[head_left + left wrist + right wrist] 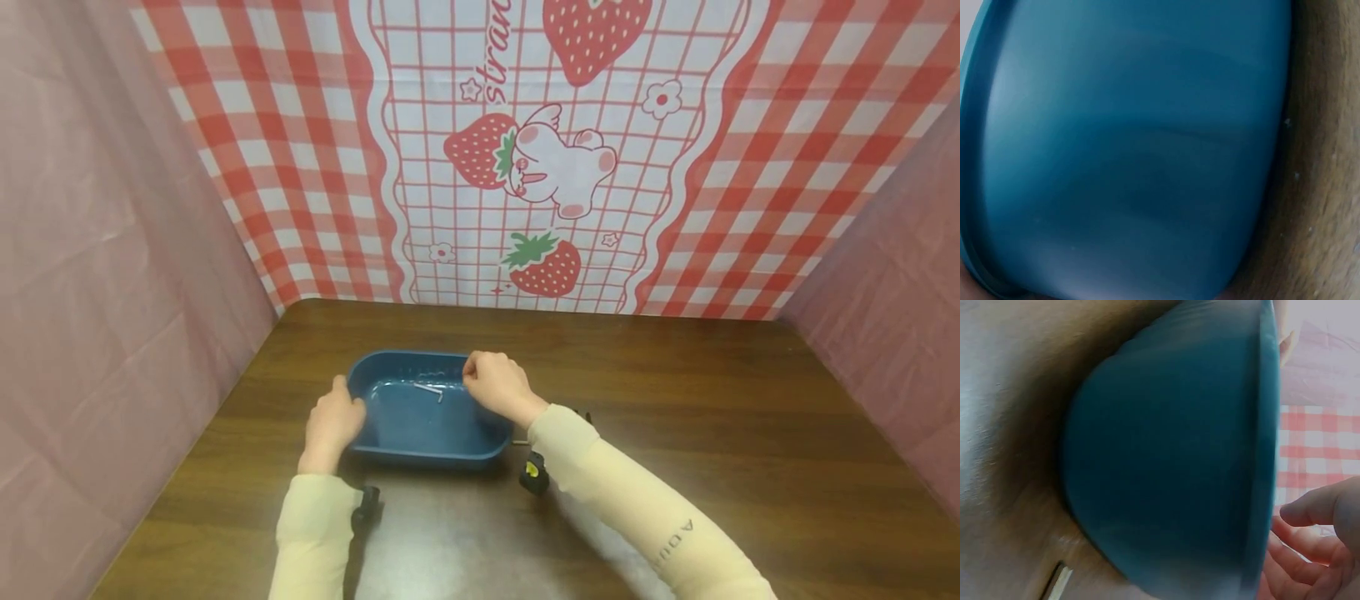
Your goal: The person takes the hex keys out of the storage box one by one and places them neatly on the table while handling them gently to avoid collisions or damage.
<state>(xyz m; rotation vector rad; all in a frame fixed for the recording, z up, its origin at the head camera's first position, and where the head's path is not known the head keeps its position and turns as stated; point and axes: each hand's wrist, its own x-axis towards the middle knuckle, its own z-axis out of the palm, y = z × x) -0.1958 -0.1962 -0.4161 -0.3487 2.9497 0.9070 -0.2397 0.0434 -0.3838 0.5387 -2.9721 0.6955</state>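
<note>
A deep blue plastic basin (427, 458) with rounded corners stands on the table. My left hand (331, 423) holds its left rim, thumb over the edge. Inside the basin, a small pale L-shaped piece (429, 389), like a hex key, lies near the back. My right hand (498, 385) is over the basin's back right corner with its fingers curled inward. In the right wrist view the thumb (1310, 509) and fingers (1300, 565) show beyond the rim; the fingertips are partly hidden, so I cannot tell whether they pinch something.
A thin brass-coloured stick (520, 442) lies on the wooden table (712, 467) just right of the basin, near small dark items (587, 416) partly hidden by the right sleeve. A red checked strawberry cloth (315, 167) hangs behind, with pink cloths (75, 292) at both sides.
</note>
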